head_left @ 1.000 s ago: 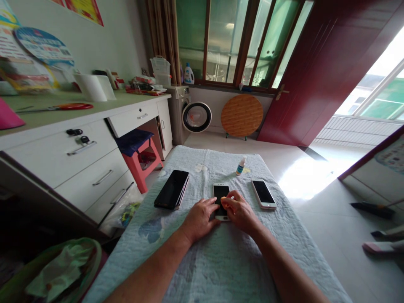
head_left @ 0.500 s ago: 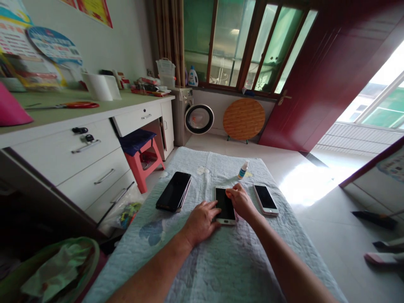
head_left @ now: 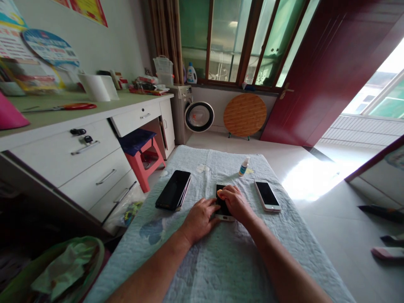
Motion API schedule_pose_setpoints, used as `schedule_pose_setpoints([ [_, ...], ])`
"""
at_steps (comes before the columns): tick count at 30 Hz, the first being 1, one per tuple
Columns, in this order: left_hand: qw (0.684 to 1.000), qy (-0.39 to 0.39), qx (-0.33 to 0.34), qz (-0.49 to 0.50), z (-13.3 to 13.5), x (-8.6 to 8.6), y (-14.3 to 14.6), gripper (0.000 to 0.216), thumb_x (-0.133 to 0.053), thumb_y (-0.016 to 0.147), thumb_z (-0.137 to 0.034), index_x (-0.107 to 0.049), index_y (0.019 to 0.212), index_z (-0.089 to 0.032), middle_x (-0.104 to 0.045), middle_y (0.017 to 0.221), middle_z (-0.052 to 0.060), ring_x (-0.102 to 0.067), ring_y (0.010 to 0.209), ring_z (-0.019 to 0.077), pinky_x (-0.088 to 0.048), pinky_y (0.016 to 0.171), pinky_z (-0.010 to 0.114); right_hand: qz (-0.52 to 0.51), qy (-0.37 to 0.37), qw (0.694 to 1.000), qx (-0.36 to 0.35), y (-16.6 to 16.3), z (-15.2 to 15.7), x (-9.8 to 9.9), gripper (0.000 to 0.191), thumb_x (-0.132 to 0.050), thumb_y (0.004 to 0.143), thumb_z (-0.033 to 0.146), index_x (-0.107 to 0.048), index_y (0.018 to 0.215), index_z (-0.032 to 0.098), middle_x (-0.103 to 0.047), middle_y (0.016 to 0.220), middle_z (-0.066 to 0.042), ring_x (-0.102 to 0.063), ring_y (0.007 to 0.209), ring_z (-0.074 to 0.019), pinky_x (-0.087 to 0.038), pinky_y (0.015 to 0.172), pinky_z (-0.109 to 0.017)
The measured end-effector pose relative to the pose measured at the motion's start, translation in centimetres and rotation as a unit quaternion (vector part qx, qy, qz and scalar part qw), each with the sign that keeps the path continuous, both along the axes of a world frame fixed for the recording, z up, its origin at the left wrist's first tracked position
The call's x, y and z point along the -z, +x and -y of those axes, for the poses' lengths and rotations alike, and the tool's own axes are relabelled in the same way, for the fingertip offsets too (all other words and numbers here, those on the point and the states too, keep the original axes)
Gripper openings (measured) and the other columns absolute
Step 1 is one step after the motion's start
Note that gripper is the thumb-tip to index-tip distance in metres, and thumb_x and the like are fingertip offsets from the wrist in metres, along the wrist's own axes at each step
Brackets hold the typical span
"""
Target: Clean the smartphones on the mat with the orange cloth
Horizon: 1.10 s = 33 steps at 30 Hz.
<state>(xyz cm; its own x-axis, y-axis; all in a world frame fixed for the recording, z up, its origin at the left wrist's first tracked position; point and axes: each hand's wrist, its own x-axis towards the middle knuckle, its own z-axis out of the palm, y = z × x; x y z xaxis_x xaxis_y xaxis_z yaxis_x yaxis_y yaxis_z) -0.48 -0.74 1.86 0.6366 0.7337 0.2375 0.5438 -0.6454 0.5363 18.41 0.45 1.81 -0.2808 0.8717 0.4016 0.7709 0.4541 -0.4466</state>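
A white phone (head_left: 223, 206) with a dark screen lies in the middle of a pale quilted cloth (head_left: 221, 261). My left hand (head_left: 199, 219) rests on its left edge with the fingers stretched out, steadying it. My right hand (head_left: 235, 203) lies over the screen, fingers curled and pressed together on something small and yellowish that I cannot make out. A black phone stack (head_left: 173, 189) lies to the left and another white phone (head_left: 267, 195) to the right.
A small dropper bottle (head_left: 243, 166) stands at the cloth's far side. White drawers (head_left: 85, 164) and a red stool (head_left: 140, 153) line the left. A green bag (head_left: 59, 269) sits at the near left. A washing machine (head_left: 192, 113) and round board (head_left: 245, 115) stand by the far wall.
My right hand went up to the phone's top right corner, then came back left over the upper screen. My left hand stayed on the phone's left edge.
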Motion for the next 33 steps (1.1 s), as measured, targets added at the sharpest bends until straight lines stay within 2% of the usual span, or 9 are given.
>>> schedule_pose_setpoints([
  [3,1.0,0.005,-0.004,-0.007,0.0,0.1,0.0,0.034,-0.065,0.082,-0.03,-0.063,0.116,-0.023,-0.058,0.128,0.006,-0.053,0.113,0.0261,-0.042,0.099,0.04,0.009,0.015,0.999,0.039,0.3,-0.2,0.1,0.026,-0.044,0.091,0.016,-0.068,0.085,0.022,-0.056,0.088,-0.005,-0.049,0.085,-0.0173,-0.041,0.076,-0.027],
  [9,1.0,0.014,-0.007,-0.022,-0.1,0.3,0.0,0.037,-0.067,0.08,-0.026,-0.064,0.116,-0.02,-0.056,0.131,0.01,-0.053,0.114,0.0267,-0.042,0.1,0.041,0.056,0.05,0.989,0.129,1.2,-0.6,0.9,0.022,-0.051,0.089,0.023,-0.07,0.099,0.025,-0.055,0.097,-0.008,-0.047,0.088,-0.0208,-0.041,0.079,-0.033],
  [12,1.0,0.014,-0.008,-0.025,-0.1,0.2,0.0,0.039,-0.069,0.079,-0.024,-0.063,0.117,-0.019,-0.056,0.131,0.01,-0.053,0.113,0.0266,-0.042,0.1,0.04,0.077,0.034,0.989,0.119,1.1,-0.5,0.8,0.023,-0.055,0.087,0.023,-0.068,0.106,0.025,-0.058,0.095,-0.008,-0.047,0.087,-0.0208,-0.041,0.08,-0.034],
  [15,1.0,0.012,-0.011,-0.023,-0.1,0.2,0.1,0.038,-0.068,0.079,-0.025,-0.063,0.117,-0.02,-0.056,0.131,0.009,-0.053,0.114,0.0267,-0.042,0.101,0.04,0.065,0.026,0.993,0.097,0.6,-0.5,0.6,0.026,-0.049,0.09,0.018,-0.069,0.105,0.024,-0.06,0.092,-0.007,-0.049,0.084,-0.0192,-0.042,0.08,-0.032],
  [20,1.0,0.011,-0.006,-0.021,0.1,-0.2,0.1,0.036,-0.067,0.08,-0.026,-0.063,0.116,-0.022,-0.058,0.128,0.007,-0.053,0.112,0.0265,-0.043,0.099,0.04,0.026,0.016,1.0,0.006,-0.4,-0.2,0.4,0.029,-0.045,0.091,0.015,-0.071,0.1,0.024,-0.062,0.094,-0.005,-0.052,0.089,-0.0165,-0.042,0.082,-0.027],
  [22,1.0,0.013,-0.002,-0.024,0.2,-0.3,0.1,0.035,-0.066,0.081,-0.026,-0.064,0.115,-0.022,-0.058,0.127,0.007,-0.054,0.111,0.0264,-0.043,0.098,0.039,0.019,0.009,1.0,-0.008,-0.6,-0.2,0.3,0.03,-0.043,0.092,0.015,-0.071,0.099,0.023,-0.061,0.095,-0.005,-0.052,0.09,-0.016,-0.042,0.082,-0.026],
  [24,0.999,0.016,-0.001,-0.034,0.3,-0.4,0.2,0.035,-0.066,0.081,-0.026,-0.064,0.115,-0.02,-0.058,0.127,0.008,-0.054,0.112,0.0266,-0.043,0.099,0.039,0.024,0.002,1.0,0.017,-0.4,-0.3,0.3,0.03,-0.043,0.091,0.015,-0.071,0.099,0.022,-0.061,0.094,-0.005,-0.051,0.09,-0.0164,-0.041,0.081,-0.025],
  [29,0.997,0.028,-0.003,-0.066,0.3,-0.4,0.2,0.038,-0.067,0.081,-0.026,-0.063,0.117,-0.016,-0.055,0.132,0.012,-0.053,0.115,0.0274,-0.041,0.102,0.04,0.033,-0.007,0.989,0.142,1.1,-1.2,0.9,0.029,-0.042,0.092,0.017,-0.07,0.096,0.02,-0.058,0.087,-0.006,-0.049,0.086,-0.0181,-0.038,0.078,-0.027],
  [33,0.997,0.035,-0.008,-0.072,0.3,-0.3,0.3,0.036,-0.067,0.081,-0.026,-0.064,0.116,-0.017,-0.055,0.132,0.012,-0.053,0.114,0.0273,-0.042,0.1,0.039,0.034,-0.019,0.981,0.188,1.8,-1.5,1.2,0.028,-0.041,0.092,0.019,-0.069,0.093,0.021,-0.057,0.088,-0.006,-0.048,0.086,-0.0183,-0.036,0.077,-0.026],
])
